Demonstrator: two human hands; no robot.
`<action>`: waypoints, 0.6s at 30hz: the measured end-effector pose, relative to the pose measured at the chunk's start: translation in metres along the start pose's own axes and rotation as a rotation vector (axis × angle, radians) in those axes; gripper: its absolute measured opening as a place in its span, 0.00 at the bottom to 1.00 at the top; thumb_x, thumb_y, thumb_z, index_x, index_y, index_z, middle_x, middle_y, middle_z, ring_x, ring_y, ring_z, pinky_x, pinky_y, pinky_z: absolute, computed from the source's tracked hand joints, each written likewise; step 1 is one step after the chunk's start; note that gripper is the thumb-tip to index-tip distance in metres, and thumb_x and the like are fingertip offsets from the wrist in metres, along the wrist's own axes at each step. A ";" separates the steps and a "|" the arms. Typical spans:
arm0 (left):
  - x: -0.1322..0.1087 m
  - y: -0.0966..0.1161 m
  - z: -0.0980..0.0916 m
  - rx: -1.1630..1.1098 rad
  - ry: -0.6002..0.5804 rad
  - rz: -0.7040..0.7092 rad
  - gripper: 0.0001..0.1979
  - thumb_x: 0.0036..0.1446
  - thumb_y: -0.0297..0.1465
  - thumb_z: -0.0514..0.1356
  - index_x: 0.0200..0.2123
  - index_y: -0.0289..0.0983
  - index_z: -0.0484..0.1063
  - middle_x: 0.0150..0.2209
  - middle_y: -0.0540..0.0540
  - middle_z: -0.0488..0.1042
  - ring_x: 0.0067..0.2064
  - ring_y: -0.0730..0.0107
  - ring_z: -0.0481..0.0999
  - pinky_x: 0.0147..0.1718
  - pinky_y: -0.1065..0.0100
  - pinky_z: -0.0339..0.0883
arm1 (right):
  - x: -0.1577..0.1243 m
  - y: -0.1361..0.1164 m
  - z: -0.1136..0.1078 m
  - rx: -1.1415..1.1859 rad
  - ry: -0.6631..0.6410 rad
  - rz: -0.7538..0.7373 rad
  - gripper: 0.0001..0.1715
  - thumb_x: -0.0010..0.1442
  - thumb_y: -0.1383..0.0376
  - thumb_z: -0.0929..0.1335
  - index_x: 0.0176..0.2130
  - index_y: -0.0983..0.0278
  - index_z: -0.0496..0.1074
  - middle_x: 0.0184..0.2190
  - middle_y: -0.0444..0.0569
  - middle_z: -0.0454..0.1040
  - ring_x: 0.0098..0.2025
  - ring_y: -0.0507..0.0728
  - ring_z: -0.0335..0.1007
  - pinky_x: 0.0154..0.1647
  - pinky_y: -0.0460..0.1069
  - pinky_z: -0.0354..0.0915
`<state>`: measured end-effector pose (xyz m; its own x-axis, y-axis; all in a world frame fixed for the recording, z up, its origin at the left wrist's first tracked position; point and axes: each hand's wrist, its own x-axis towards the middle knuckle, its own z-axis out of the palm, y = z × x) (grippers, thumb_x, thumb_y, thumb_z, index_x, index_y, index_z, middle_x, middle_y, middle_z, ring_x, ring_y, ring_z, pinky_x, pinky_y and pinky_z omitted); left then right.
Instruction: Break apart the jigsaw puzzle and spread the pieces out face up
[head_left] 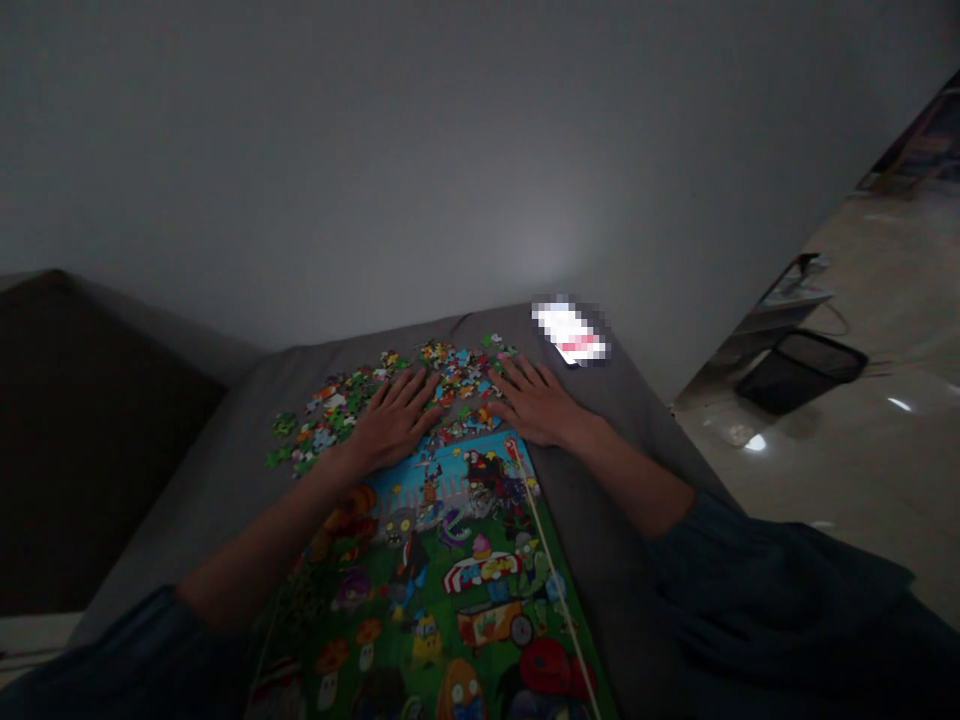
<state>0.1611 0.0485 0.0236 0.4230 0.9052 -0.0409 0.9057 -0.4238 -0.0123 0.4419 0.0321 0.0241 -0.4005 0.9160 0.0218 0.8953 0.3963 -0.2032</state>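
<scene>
Loose jigsaw pieces lie scattered over a grey sofa cushion, just above a printed cartoon puzzle picture. Being small and thin, they should be light and easily knocked aside, so pinching each by its edge seems best. The left hand and right hand rest palm down, slightly apart, with fingers spread among the pieces, gripping nothing. A pixelated, glowing phone sits beyond them at the cushion's far edge. A black mesh bin stands right of the sofa, above a glossy floor.
</scene>
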 end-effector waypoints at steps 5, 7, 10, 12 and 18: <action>0.021 0.012 -0.001 -0.001 -0.029 0.045 0.35 0.77 0.51 0.34 0.80 0.47 0.43 0.81 0.49 0.41 0.81 0.54 0.43 0.78 0.45 0.39 | 0.000 -0.013 -0.004 0.007 -0.010 -0.074 0.39 0.78 0.45 0.56 0.78 0.58 0.55 0.80 0.50 0.47 0.82 0.67 0.35 0.81 0.66 0.43; 0.032 0.014 -0.004 -0.007 -0.042 0.045 0.34 0.77 0.51 0.33 0.80 0.48 0.42 0.81 0.50 0.39 0.81 0.52 0.42 0.78 0.43 0.40 | 0.000 -0.012 -0.007 0.004 -0.015 -0.066 0.39 0.78 0.46 0.55 0.78 0.59 0.54 0.80 0.51 0.46 0.82 0.66 0.34 0.81 0.66 0.42; 0.038 0.012 -0.009 -0.016 -0.064 0.044 0.34 0.77 0.51 0.33 0.80 0.49 0.41 0.81 0.50 0.37 0.81 0.50 0.40 0.77 0.41 0.41 | -0.002 -0.004 -0.009 0.000 -0.040 -0.027 0.38 0.79 0.48 0.55 0.78 0.60 0.54 0.81 0.53 0.43 0.82 0.68 0.36 0.80 0.68 0.42; 0.034 0.009 -0.011 -0.020 -0.078 0.044 0.34 0.77 0.51 0.33 0.80 0.50 0.40 0.81 0.50 0.36 0.81 0.50 0.39 0.77 0.41 0.40 | -0.004 0.000 -0.010 0.001 -0.057 -0.011 0.39 0.79 0.49 0.54 0.78 0.62 0.54 0.81 0.54 0.42 0.82 0.69 0.37 0.80 0.69 0.42; 0.018 0.009 -0.013 -0.016 -0.117 0.053 0.34 0.78 0.49 0.33 0.80 0.46 0.39 0.81 0.47 0.37 0.81 0.51 0.39 0.77 0.44 0.41 | -0.005 -0.007 -0.006 0.009 -0.032 -0.097 0.38 0.79 0.51 0.54 0.80 0.59 0.49 0.81 0.48 0.44 0.82 0.65 0.37 0.81 0.64 0.42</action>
<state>0.1777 0.0614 0.0359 0.4653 0.8711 -0.1573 0.8827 -0.4699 0.0087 0.4388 0.0246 0.0314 -0.4915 0.8708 0.0101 0.8504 0.4824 -0.2102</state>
